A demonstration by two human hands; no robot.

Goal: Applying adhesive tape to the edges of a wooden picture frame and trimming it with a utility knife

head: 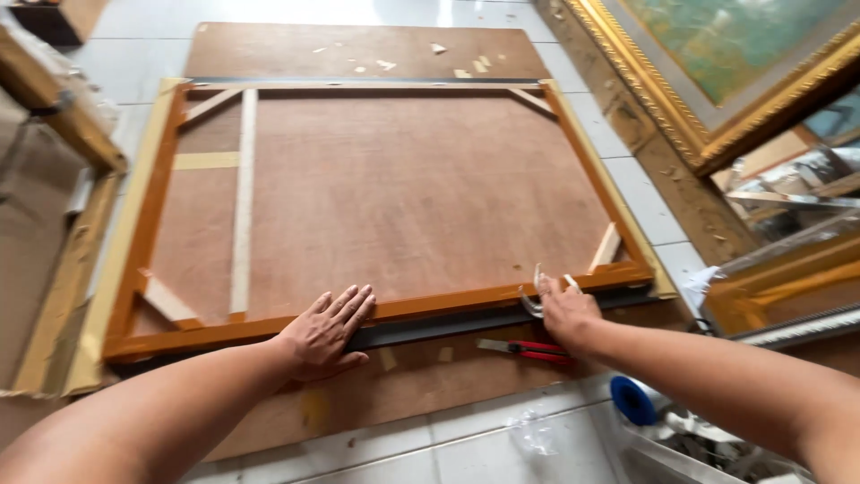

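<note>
Left hand (327, 332) spread flat on near rail of orange frame (394, 309), seemingly pinning it down. Right hand (563, 309) closed round small bent metal clip (530, 300) at same rail. Red pliers (524, 348) just beside right hand, toward body. Gold picture frame (717, 99) crowding beyond right hand; open brown board (376, 49) beyond fingertips.

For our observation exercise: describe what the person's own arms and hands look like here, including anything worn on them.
Both forearms are bare: no sleeves reach into view, and no gloves cover the left hand or the right hand. No watch, bracelet or ring shows on either wrist or on the visible fingers. The left hand's fingernails look short and unpainted. The arms enter from the bottom corners of the picture, so anything worn above the elbows is out of view.
</note>
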